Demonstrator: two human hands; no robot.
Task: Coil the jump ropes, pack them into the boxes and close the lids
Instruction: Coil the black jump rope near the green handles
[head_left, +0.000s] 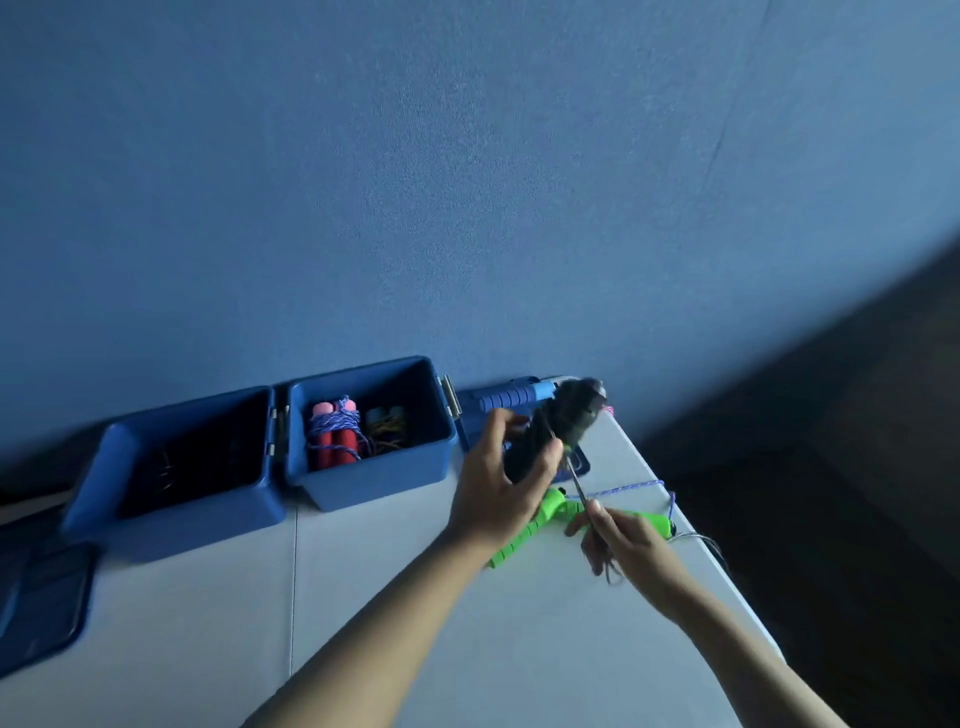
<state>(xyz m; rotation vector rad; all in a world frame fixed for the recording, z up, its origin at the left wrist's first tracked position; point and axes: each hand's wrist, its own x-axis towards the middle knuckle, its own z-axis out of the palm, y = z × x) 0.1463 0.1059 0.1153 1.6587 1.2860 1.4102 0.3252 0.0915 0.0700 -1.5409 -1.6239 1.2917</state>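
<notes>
Nearest me, at six o'clock, two bare forearms reach over the pale grey table; my right hand at four o'clock pinches a thin dark cord, fingers clenched on it; my left hand, just past centre, grips the black-handled jump rope, blurred, so I cannot tell how many turns are on it. I judge this the winding step, cord going round the paired handles.

Progress looks partial: the open blue plastic box at ten o'clock already holds a red-handled rope bound in purple cord and a darker bundle with yellowish cord beside it; the second blue box at nine o'clock is open, its inside too dark to read. Both lids are still to shut.

Still loose: a bright green ribbed-handled rope under my hands, a light blue handle at one o'clock, and a purple cord trailing toward the table's right edge.
</notes>
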